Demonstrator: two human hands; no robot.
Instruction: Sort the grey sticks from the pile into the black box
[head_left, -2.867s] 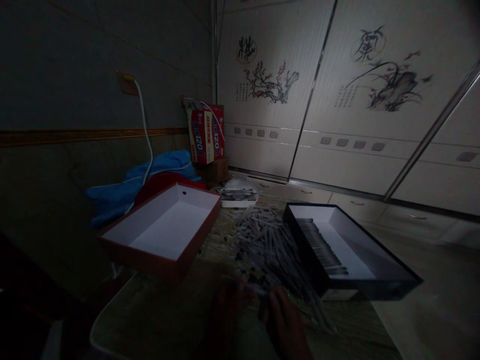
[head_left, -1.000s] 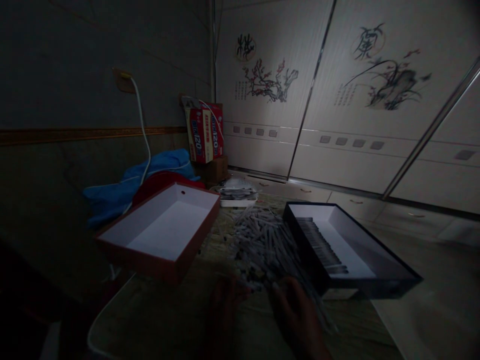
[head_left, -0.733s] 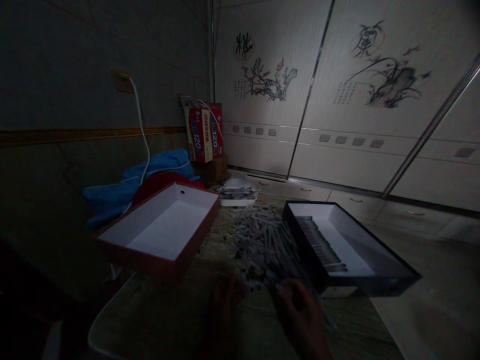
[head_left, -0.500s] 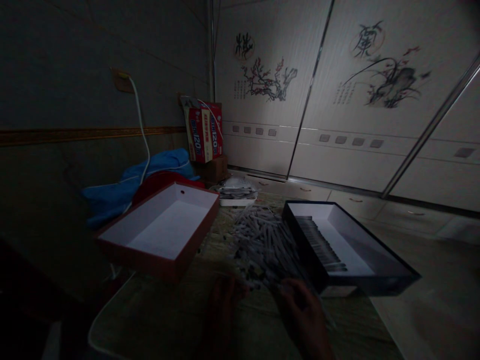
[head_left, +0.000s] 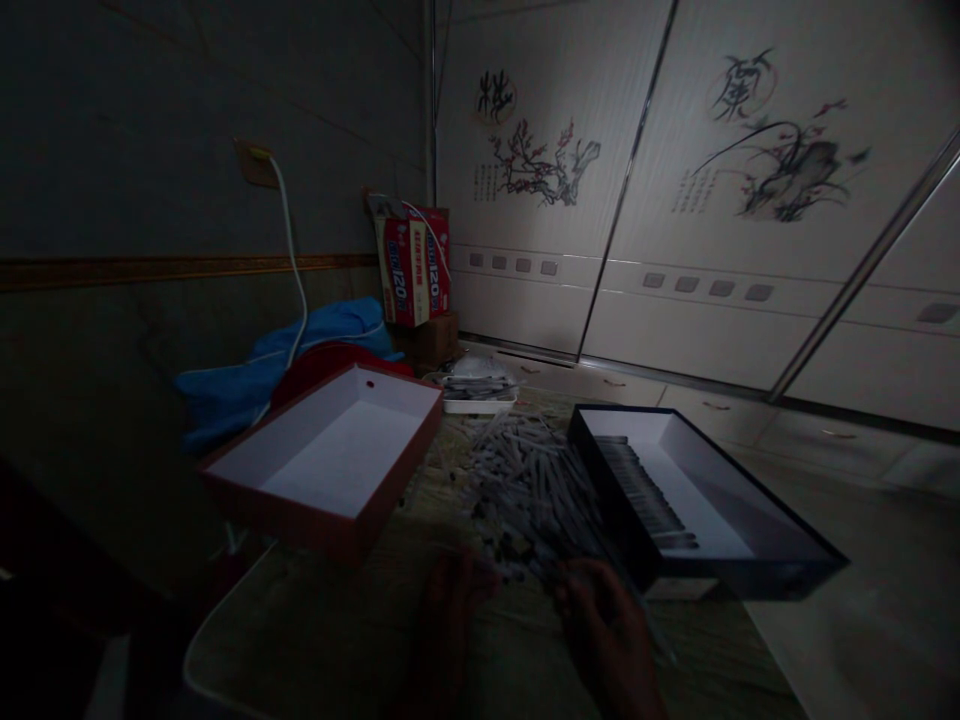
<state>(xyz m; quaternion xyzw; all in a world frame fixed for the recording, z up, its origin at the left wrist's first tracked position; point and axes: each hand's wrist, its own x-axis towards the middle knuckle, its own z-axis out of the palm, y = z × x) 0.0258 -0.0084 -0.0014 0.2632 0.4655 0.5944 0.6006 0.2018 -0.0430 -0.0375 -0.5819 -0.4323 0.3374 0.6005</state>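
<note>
A heap of thin, pale stick-like pieces point(head_left: 529, 475) lies mid-table with small dark bits at its near edge. My right hand point(head_left: 604, 610), at the heap's near right, has its fingers pinched on one slim piece, as far as the dim light shows. Left of it, my left hand point(head_left: 454, 600) is dark and blurred near the heap's front; its fingers and anything in them are hard to make out. To the right, a dark-rimmed box point(head_left: 750, 490) holds a row of similar pieces point(head_left: 645, 490) along its left side. The red box point(head_left: 330, 450) on the left shows a bare white inside.
A white tray point(head_left: 478, 406) with more pieces stands behind the heap. Blue cloth point(head_left: 315, 335) and a white cable point(head_left: 289, 240) are at the back left. Red cartons point(head_left: 416, 265) stand in the corner, beside white sliding doors point(head_left: 540, 310). The table's rounded edge point(head_left: 196, 640) shows at front left.
The camera view has shifted slightly. Both hands stay in nearly the same places, with the right fingers a little differently posed. The boxes and the heap look unchanged.
</note>
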